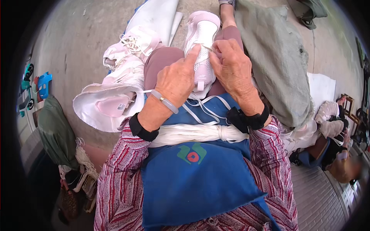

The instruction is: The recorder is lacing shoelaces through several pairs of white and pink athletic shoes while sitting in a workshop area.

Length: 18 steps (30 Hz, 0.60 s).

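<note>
A white and pale pink sneaker lies lengthwise over my lap, its heel toward me. My left hand bends over its left side, thumb and index finger closed at the lacing. My right hand pinches a thin white shoelace at the right edge of the opening. Both hands' fingertips are partly hidden. Loose white laces trail over the blue apron below the heel. A tied bundle of white laces lies across my waist.
Several pink-white shoe uppers pile up at my left, beside a white cloth-lined opening. Grey-green cloth drapes at my right. Another person sits at the far right near more shoes. A dark green sack stands far left.
</note>
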{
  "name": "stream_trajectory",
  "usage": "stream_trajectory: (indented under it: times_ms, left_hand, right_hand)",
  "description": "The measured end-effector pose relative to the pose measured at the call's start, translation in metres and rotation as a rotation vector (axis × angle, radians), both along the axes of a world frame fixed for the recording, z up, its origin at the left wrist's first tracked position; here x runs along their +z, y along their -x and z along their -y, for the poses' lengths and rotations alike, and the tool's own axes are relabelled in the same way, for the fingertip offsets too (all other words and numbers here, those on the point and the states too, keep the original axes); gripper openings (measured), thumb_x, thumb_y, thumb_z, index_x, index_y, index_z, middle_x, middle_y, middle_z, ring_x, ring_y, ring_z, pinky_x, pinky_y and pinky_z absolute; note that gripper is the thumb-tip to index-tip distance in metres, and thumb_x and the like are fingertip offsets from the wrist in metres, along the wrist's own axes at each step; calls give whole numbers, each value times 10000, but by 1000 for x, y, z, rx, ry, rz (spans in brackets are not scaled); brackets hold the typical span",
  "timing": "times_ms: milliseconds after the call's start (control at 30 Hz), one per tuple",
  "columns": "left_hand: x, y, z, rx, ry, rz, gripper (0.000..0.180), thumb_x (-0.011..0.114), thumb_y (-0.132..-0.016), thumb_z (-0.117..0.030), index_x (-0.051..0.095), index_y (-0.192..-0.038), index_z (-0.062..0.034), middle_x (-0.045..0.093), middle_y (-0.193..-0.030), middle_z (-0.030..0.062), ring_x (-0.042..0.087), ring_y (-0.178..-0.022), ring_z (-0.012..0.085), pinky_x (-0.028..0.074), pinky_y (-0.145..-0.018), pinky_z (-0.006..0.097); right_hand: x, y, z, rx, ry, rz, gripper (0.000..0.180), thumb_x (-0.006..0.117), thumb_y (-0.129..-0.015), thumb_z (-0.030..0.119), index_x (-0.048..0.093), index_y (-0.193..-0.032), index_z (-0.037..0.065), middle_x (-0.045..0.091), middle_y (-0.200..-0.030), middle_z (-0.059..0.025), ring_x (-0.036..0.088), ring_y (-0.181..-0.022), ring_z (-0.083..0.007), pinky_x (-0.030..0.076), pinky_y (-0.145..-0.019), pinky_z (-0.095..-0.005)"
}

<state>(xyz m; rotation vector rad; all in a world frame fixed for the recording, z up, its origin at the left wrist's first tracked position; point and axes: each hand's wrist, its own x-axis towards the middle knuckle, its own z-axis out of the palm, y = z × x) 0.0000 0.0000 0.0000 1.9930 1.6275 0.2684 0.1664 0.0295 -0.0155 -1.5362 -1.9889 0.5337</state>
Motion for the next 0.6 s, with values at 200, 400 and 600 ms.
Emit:
stream_trajectory:
  times_ms: [200, 400, 600]
  left_hand:
    - [-7, -7, 4, -23, -115, -47, 587, 589, -789, -55, 426, -1350, -110, 647, -849, 158, 649, -703, 369, 523, -592, 471]
    - [-7, 3, 2, -57, -112, -24, 531, 581, -799, -54, 464, -1312, -118, 646, -840, 156, 646, -703, 362, 520, -592, 462]
    - [-7, 12, -1, -7, -176, 148, 431, 516, -850, -55, 517, -1273, -140, 649, -842, 141, 642, -716, 339, 508, -605, 447]
  right_hand:
    - [-5, 3, -10, 81, -157, 187, 125, 641, -795, 64, 579, -903, 49, 568, -826, -134, 600, -715, -315, 493, -633, -391]
    - [-13, -6, -6, 42, 80, -277, 74, 635, -786, 28, 581, -831, 7, 572, -767, -141, 594, -672, -283, 477, -613, -373]
    - [-22, 0, -2, 67, -102, -175, 110, 641, -791, 39, 579, -882, 32, 568, -782, -129, 600, -675, -294, 487, -604, -371]
